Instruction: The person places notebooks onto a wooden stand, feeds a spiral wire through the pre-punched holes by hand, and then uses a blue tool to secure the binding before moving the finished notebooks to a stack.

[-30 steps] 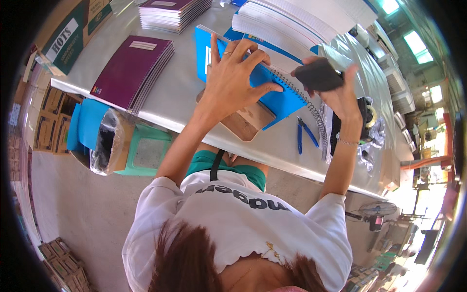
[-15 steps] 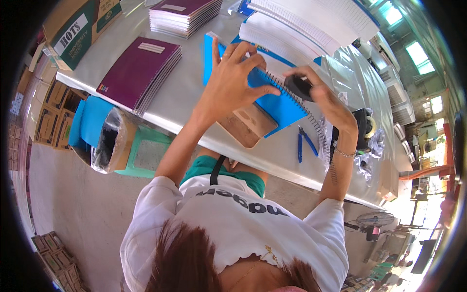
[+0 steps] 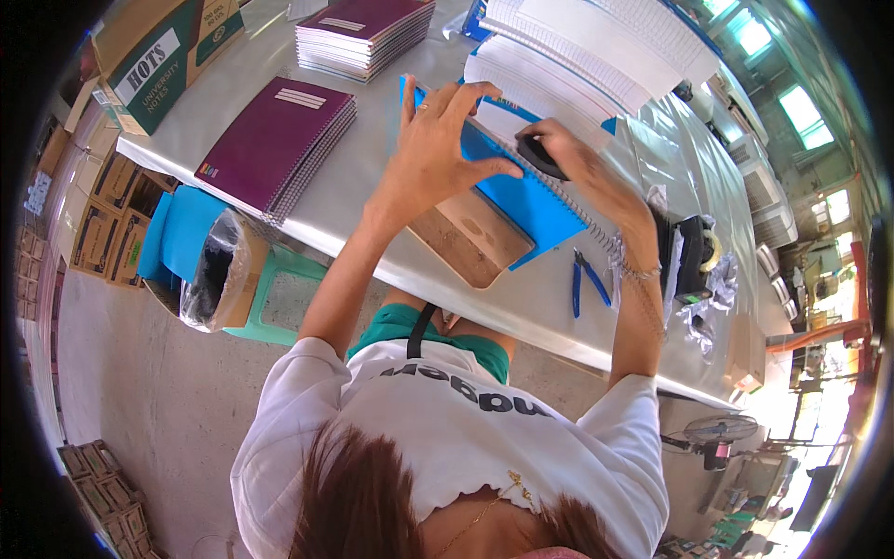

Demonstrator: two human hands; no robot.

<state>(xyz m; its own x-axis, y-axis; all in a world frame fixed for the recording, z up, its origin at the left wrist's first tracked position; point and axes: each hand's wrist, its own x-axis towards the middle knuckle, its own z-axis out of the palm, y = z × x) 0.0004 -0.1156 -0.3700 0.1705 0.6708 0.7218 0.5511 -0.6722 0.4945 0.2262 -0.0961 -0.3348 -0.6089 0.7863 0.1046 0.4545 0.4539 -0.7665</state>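
Observation:
A blue notebook lies at a slant on the table, against a brown wooden block along its near edge. My left hand rests over the notebook, thumb and fingers spread apart. Along the notebook's right edge runs a wire spiral coil, with a loose tail trailing toward my right wrist. My right hand grips a dark, rounded object against the coil; its exact kind I cannot make out. Blue-handled pliers lie to the right of the notebook, near the table's front edge.
Purple spiral notebooks are stacked at left, with another purple stack behind. Open white-paged notebooks stand at the back. A tape dispenser sits at right; a plastic-lined box stands by the table's left front.
My right hand has moved up and left along the coil with the dark object. My left hand stays spread over the blue notebook, nearly unmoved.

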